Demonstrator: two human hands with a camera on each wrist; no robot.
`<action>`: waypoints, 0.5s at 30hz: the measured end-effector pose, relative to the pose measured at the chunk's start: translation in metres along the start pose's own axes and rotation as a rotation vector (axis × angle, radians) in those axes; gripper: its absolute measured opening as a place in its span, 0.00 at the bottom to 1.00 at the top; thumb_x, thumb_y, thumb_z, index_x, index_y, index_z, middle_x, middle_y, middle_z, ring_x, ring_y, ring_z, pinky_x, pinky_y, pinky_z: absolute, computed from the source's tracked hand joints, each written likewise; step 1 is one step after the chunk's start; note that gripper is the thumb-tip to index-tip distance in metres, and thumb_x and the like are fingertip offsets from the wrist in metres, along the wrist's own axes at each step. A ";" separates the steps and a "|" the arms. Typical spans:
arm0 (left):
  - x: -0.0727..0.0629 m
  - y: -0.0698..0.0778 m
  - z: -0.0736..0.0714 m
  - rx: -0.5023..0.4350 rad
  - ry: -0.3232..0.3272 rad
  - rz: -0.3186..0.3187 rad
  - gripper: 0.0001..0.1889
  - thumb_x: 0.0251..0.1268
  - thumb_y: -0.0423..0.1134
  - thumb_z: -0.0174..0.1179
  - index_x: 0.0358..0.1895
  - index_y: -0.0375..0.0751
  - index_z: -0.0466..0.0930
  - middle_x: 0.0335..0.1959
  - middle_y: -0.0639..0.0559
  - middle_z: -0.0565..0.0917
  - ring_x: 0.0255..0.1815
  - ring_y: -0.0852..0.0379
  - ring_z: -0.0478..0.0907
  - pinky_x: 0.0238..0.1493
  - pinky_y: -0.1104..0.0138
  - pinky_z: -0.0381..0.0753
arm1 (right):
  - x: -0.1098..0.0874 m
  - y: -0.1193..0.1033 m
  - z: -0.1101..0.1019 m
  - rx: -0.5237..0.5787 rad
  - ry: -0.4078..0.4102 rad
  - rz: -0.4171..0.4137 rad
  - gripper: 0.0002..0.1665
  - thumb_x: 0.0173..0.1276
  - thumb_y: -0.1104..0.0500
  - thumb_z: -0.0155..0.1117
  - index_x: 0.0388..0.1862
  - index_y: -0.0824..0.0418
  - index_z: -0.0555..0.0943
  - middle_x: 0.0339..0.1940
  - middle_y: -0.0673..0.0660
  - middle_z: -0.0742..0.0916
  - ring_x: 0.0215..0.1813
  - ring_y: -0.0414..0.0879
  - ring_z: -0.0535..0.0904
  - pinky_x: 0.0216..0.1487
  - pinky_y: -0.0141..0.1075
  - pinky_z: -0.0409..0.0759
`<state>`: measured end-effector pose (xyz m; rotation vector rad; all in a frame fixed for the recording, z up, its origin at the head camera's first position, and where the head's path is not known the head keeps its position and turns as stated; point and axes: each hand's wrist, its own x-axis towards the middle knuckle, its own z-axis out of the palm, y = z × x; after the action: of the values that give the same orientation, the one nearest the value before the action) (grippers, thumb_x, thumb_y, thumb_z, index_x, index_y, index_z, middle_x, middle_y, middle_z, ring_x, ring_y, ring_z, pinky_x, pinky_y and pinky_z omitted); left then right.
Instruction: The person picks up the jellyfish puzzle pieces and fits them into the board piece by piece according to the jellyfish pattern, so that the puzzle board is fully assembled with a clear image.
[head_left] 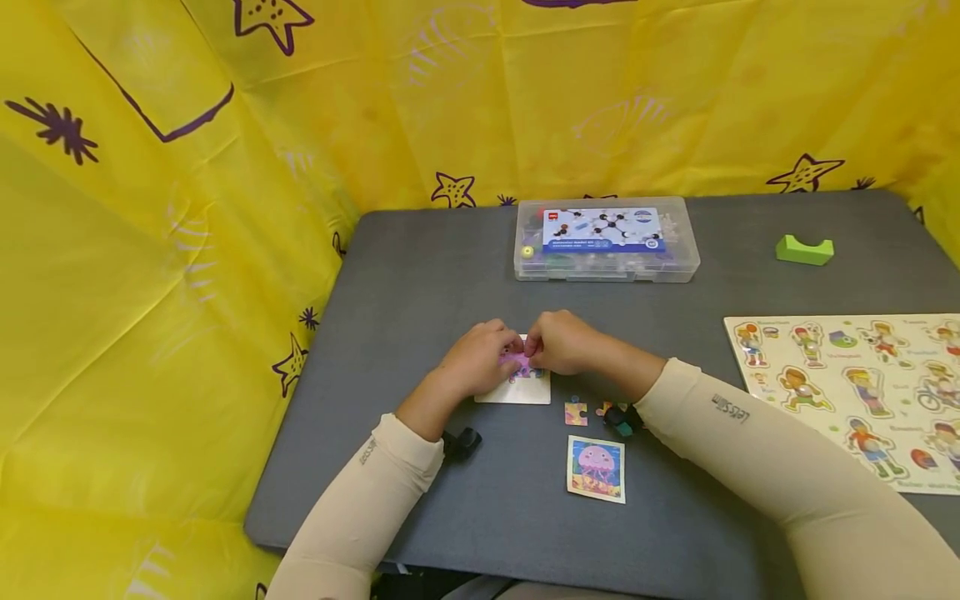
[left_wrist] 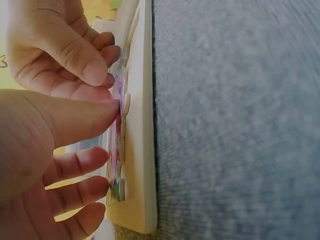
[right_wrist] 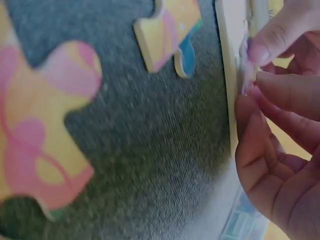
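Note:
A pale wooden puzzle tray (head_left: 495,397) lies mid-table with joined pink and purple jigsaw pieces (head_left: 517,367) in it. My left hand (head_left: 474,360) is at its left side, thumb pressing the pieces and the other fingertips along their edge in the left wrist view. From the right, my right hand (head_left: 566,343) pinches a jigsaw piece (right_wrist: 244,62) at the tray, mostly hidden by fingertips. One loose yellow and pink piece (head_left: 576,414) lies nearer me, and another piece (right_wrist: 45,130) shows large in the right wrist view. A jellyfish picture card (head_left: 596,468) lies below them.
Behind the tray sits a clear plastic molecular model box (head_left: 607,265). On the right are a wooden sports-figure board (head_left: 832,408) and a green notched block (head_left: 804,250). A yellow patterned cloth (head_left: 420,108) hangs along the back and left of the grey table (head_left: 420,283).

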<state>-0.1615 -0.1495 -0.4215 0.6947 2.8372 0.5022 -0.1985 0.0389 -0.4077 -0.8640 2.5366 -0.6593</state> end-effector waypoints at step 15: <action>0.007 0.003 -0.003 0.032 -0.053 -0.070 0.09 0.66 0.42 0.69 0.46 0.47 0.85 0.42 0.51 0.79 0.46 0.51 0.76 0.54 0.59 0.76 | -0.021 0.005 -0.009 -0.121 -0.038 0.063 0.10 0.61 0.55 0.77 0.36 0.57 0.85 0.29 0.51 0.83 0.36 0.48 0.78 0.42 0.44 0.76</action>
<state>-0.1663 -0.1442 -0.4185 0.6026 2.8145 0.4218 -0.1897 0.0591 -0.3992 -0.8237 2.5796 -0.4702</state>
